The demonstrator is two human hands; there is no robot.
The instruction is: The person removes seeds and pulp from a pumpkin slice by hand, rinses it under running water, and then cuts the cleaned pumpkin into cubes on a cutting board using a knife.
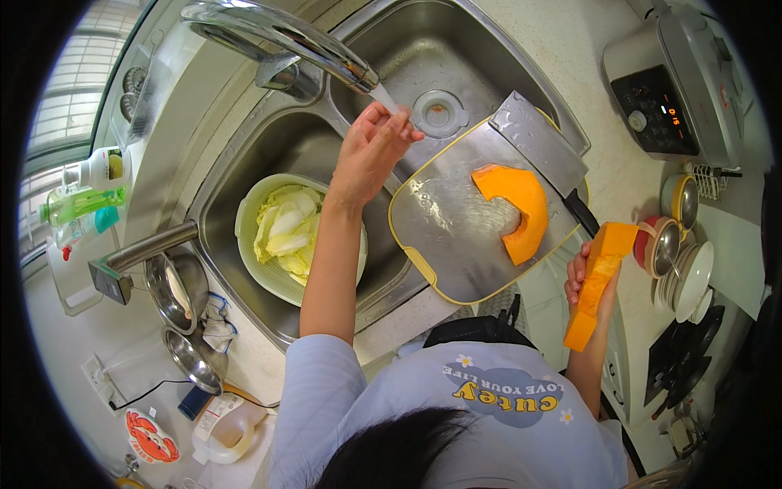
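Water from the chrome faucet (342, 61) runs onto the fingers of my left hand (372, 150). Those fingers are loosely curled, with nothing visible in them. My right hand (577, 275) grips a thick pumpkin slice (595, 284), held up at the right, beyond the cutting board. A second, curved pumpkin piece (533, 208) lies on the yellow-rimmed metal cutting board (434, 229), which rests over the sink's near right side. Along the board's far right edge lies a wet cleaver (540, 147), its black handle pointing towards my right hand.
In the left sink basin (269, 147) stands a pale green colander (247, 244) of cabbage leaves (284, 229). A drain strainer (440, 113) sits in the right basin. Steel bowls (192, 360) and bottles stand left; an appliance (666, 91), stacked bowls and plates (687, 281) stand right.
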